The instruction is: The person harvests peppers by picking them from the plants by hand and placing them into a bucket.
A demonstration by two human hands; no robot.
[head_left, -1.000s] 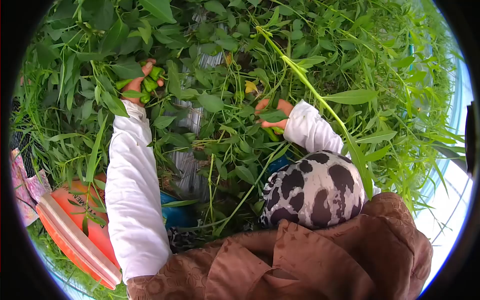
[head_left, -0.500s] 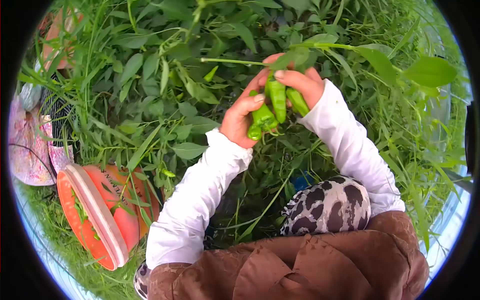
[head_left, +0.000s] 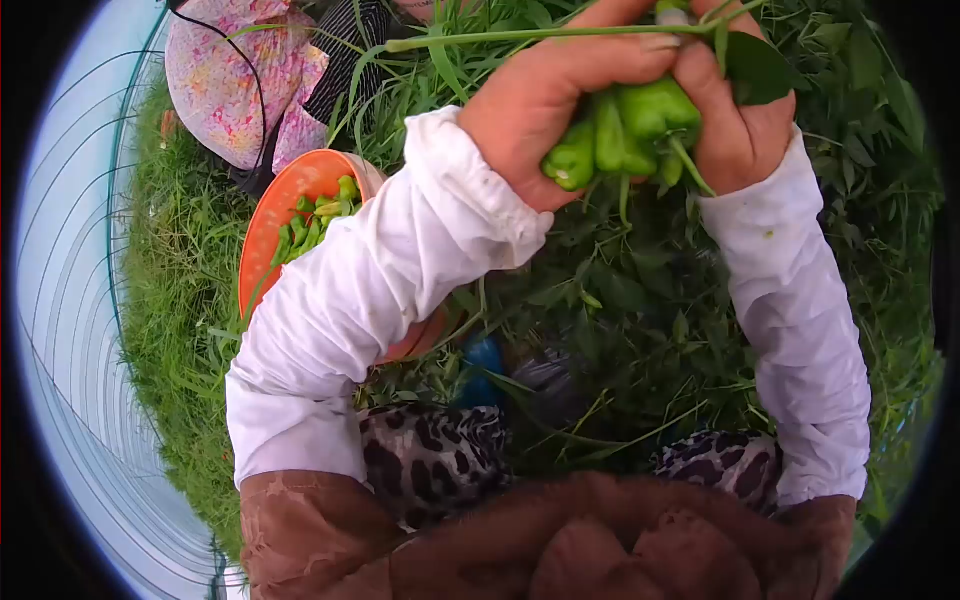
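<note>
Several green peppers (head_left: pixel 625 130) are bunched between my two hands near the top of the view. My left hand (head_left: pixel 545 105) is wrapped round the bunch from the left, its thumb across the top. From the right my right hand (head_left: pixel 735 125) closes on the same bunch, touching the peppers and the fingers of the left. A long green stem (head_left: pixel 520 36) runs across the top of both hands, and a dark leaf (head_left: pixel 762 70) lies over the right fingers. Some fingertips are cut off by the frame's top edge.
An orange bucket (head_left: pixel 262 225) holding green peppers (head_left: pixel 310 225) stands in the grass, partly behind my left sleeve. Beyond it is another person in flowered clothing (head_left: pixel 225 85). Plants (head_left: pixel 620 320) grow below my hands. Plastic sheeting (head_left: pixel 70 250) curves along the left.
My hands came together with the peppers, which earlier were mostly in the left hand, and are now higher in view. The camera has turned left, bringing the bucket's inside into view.
</note>
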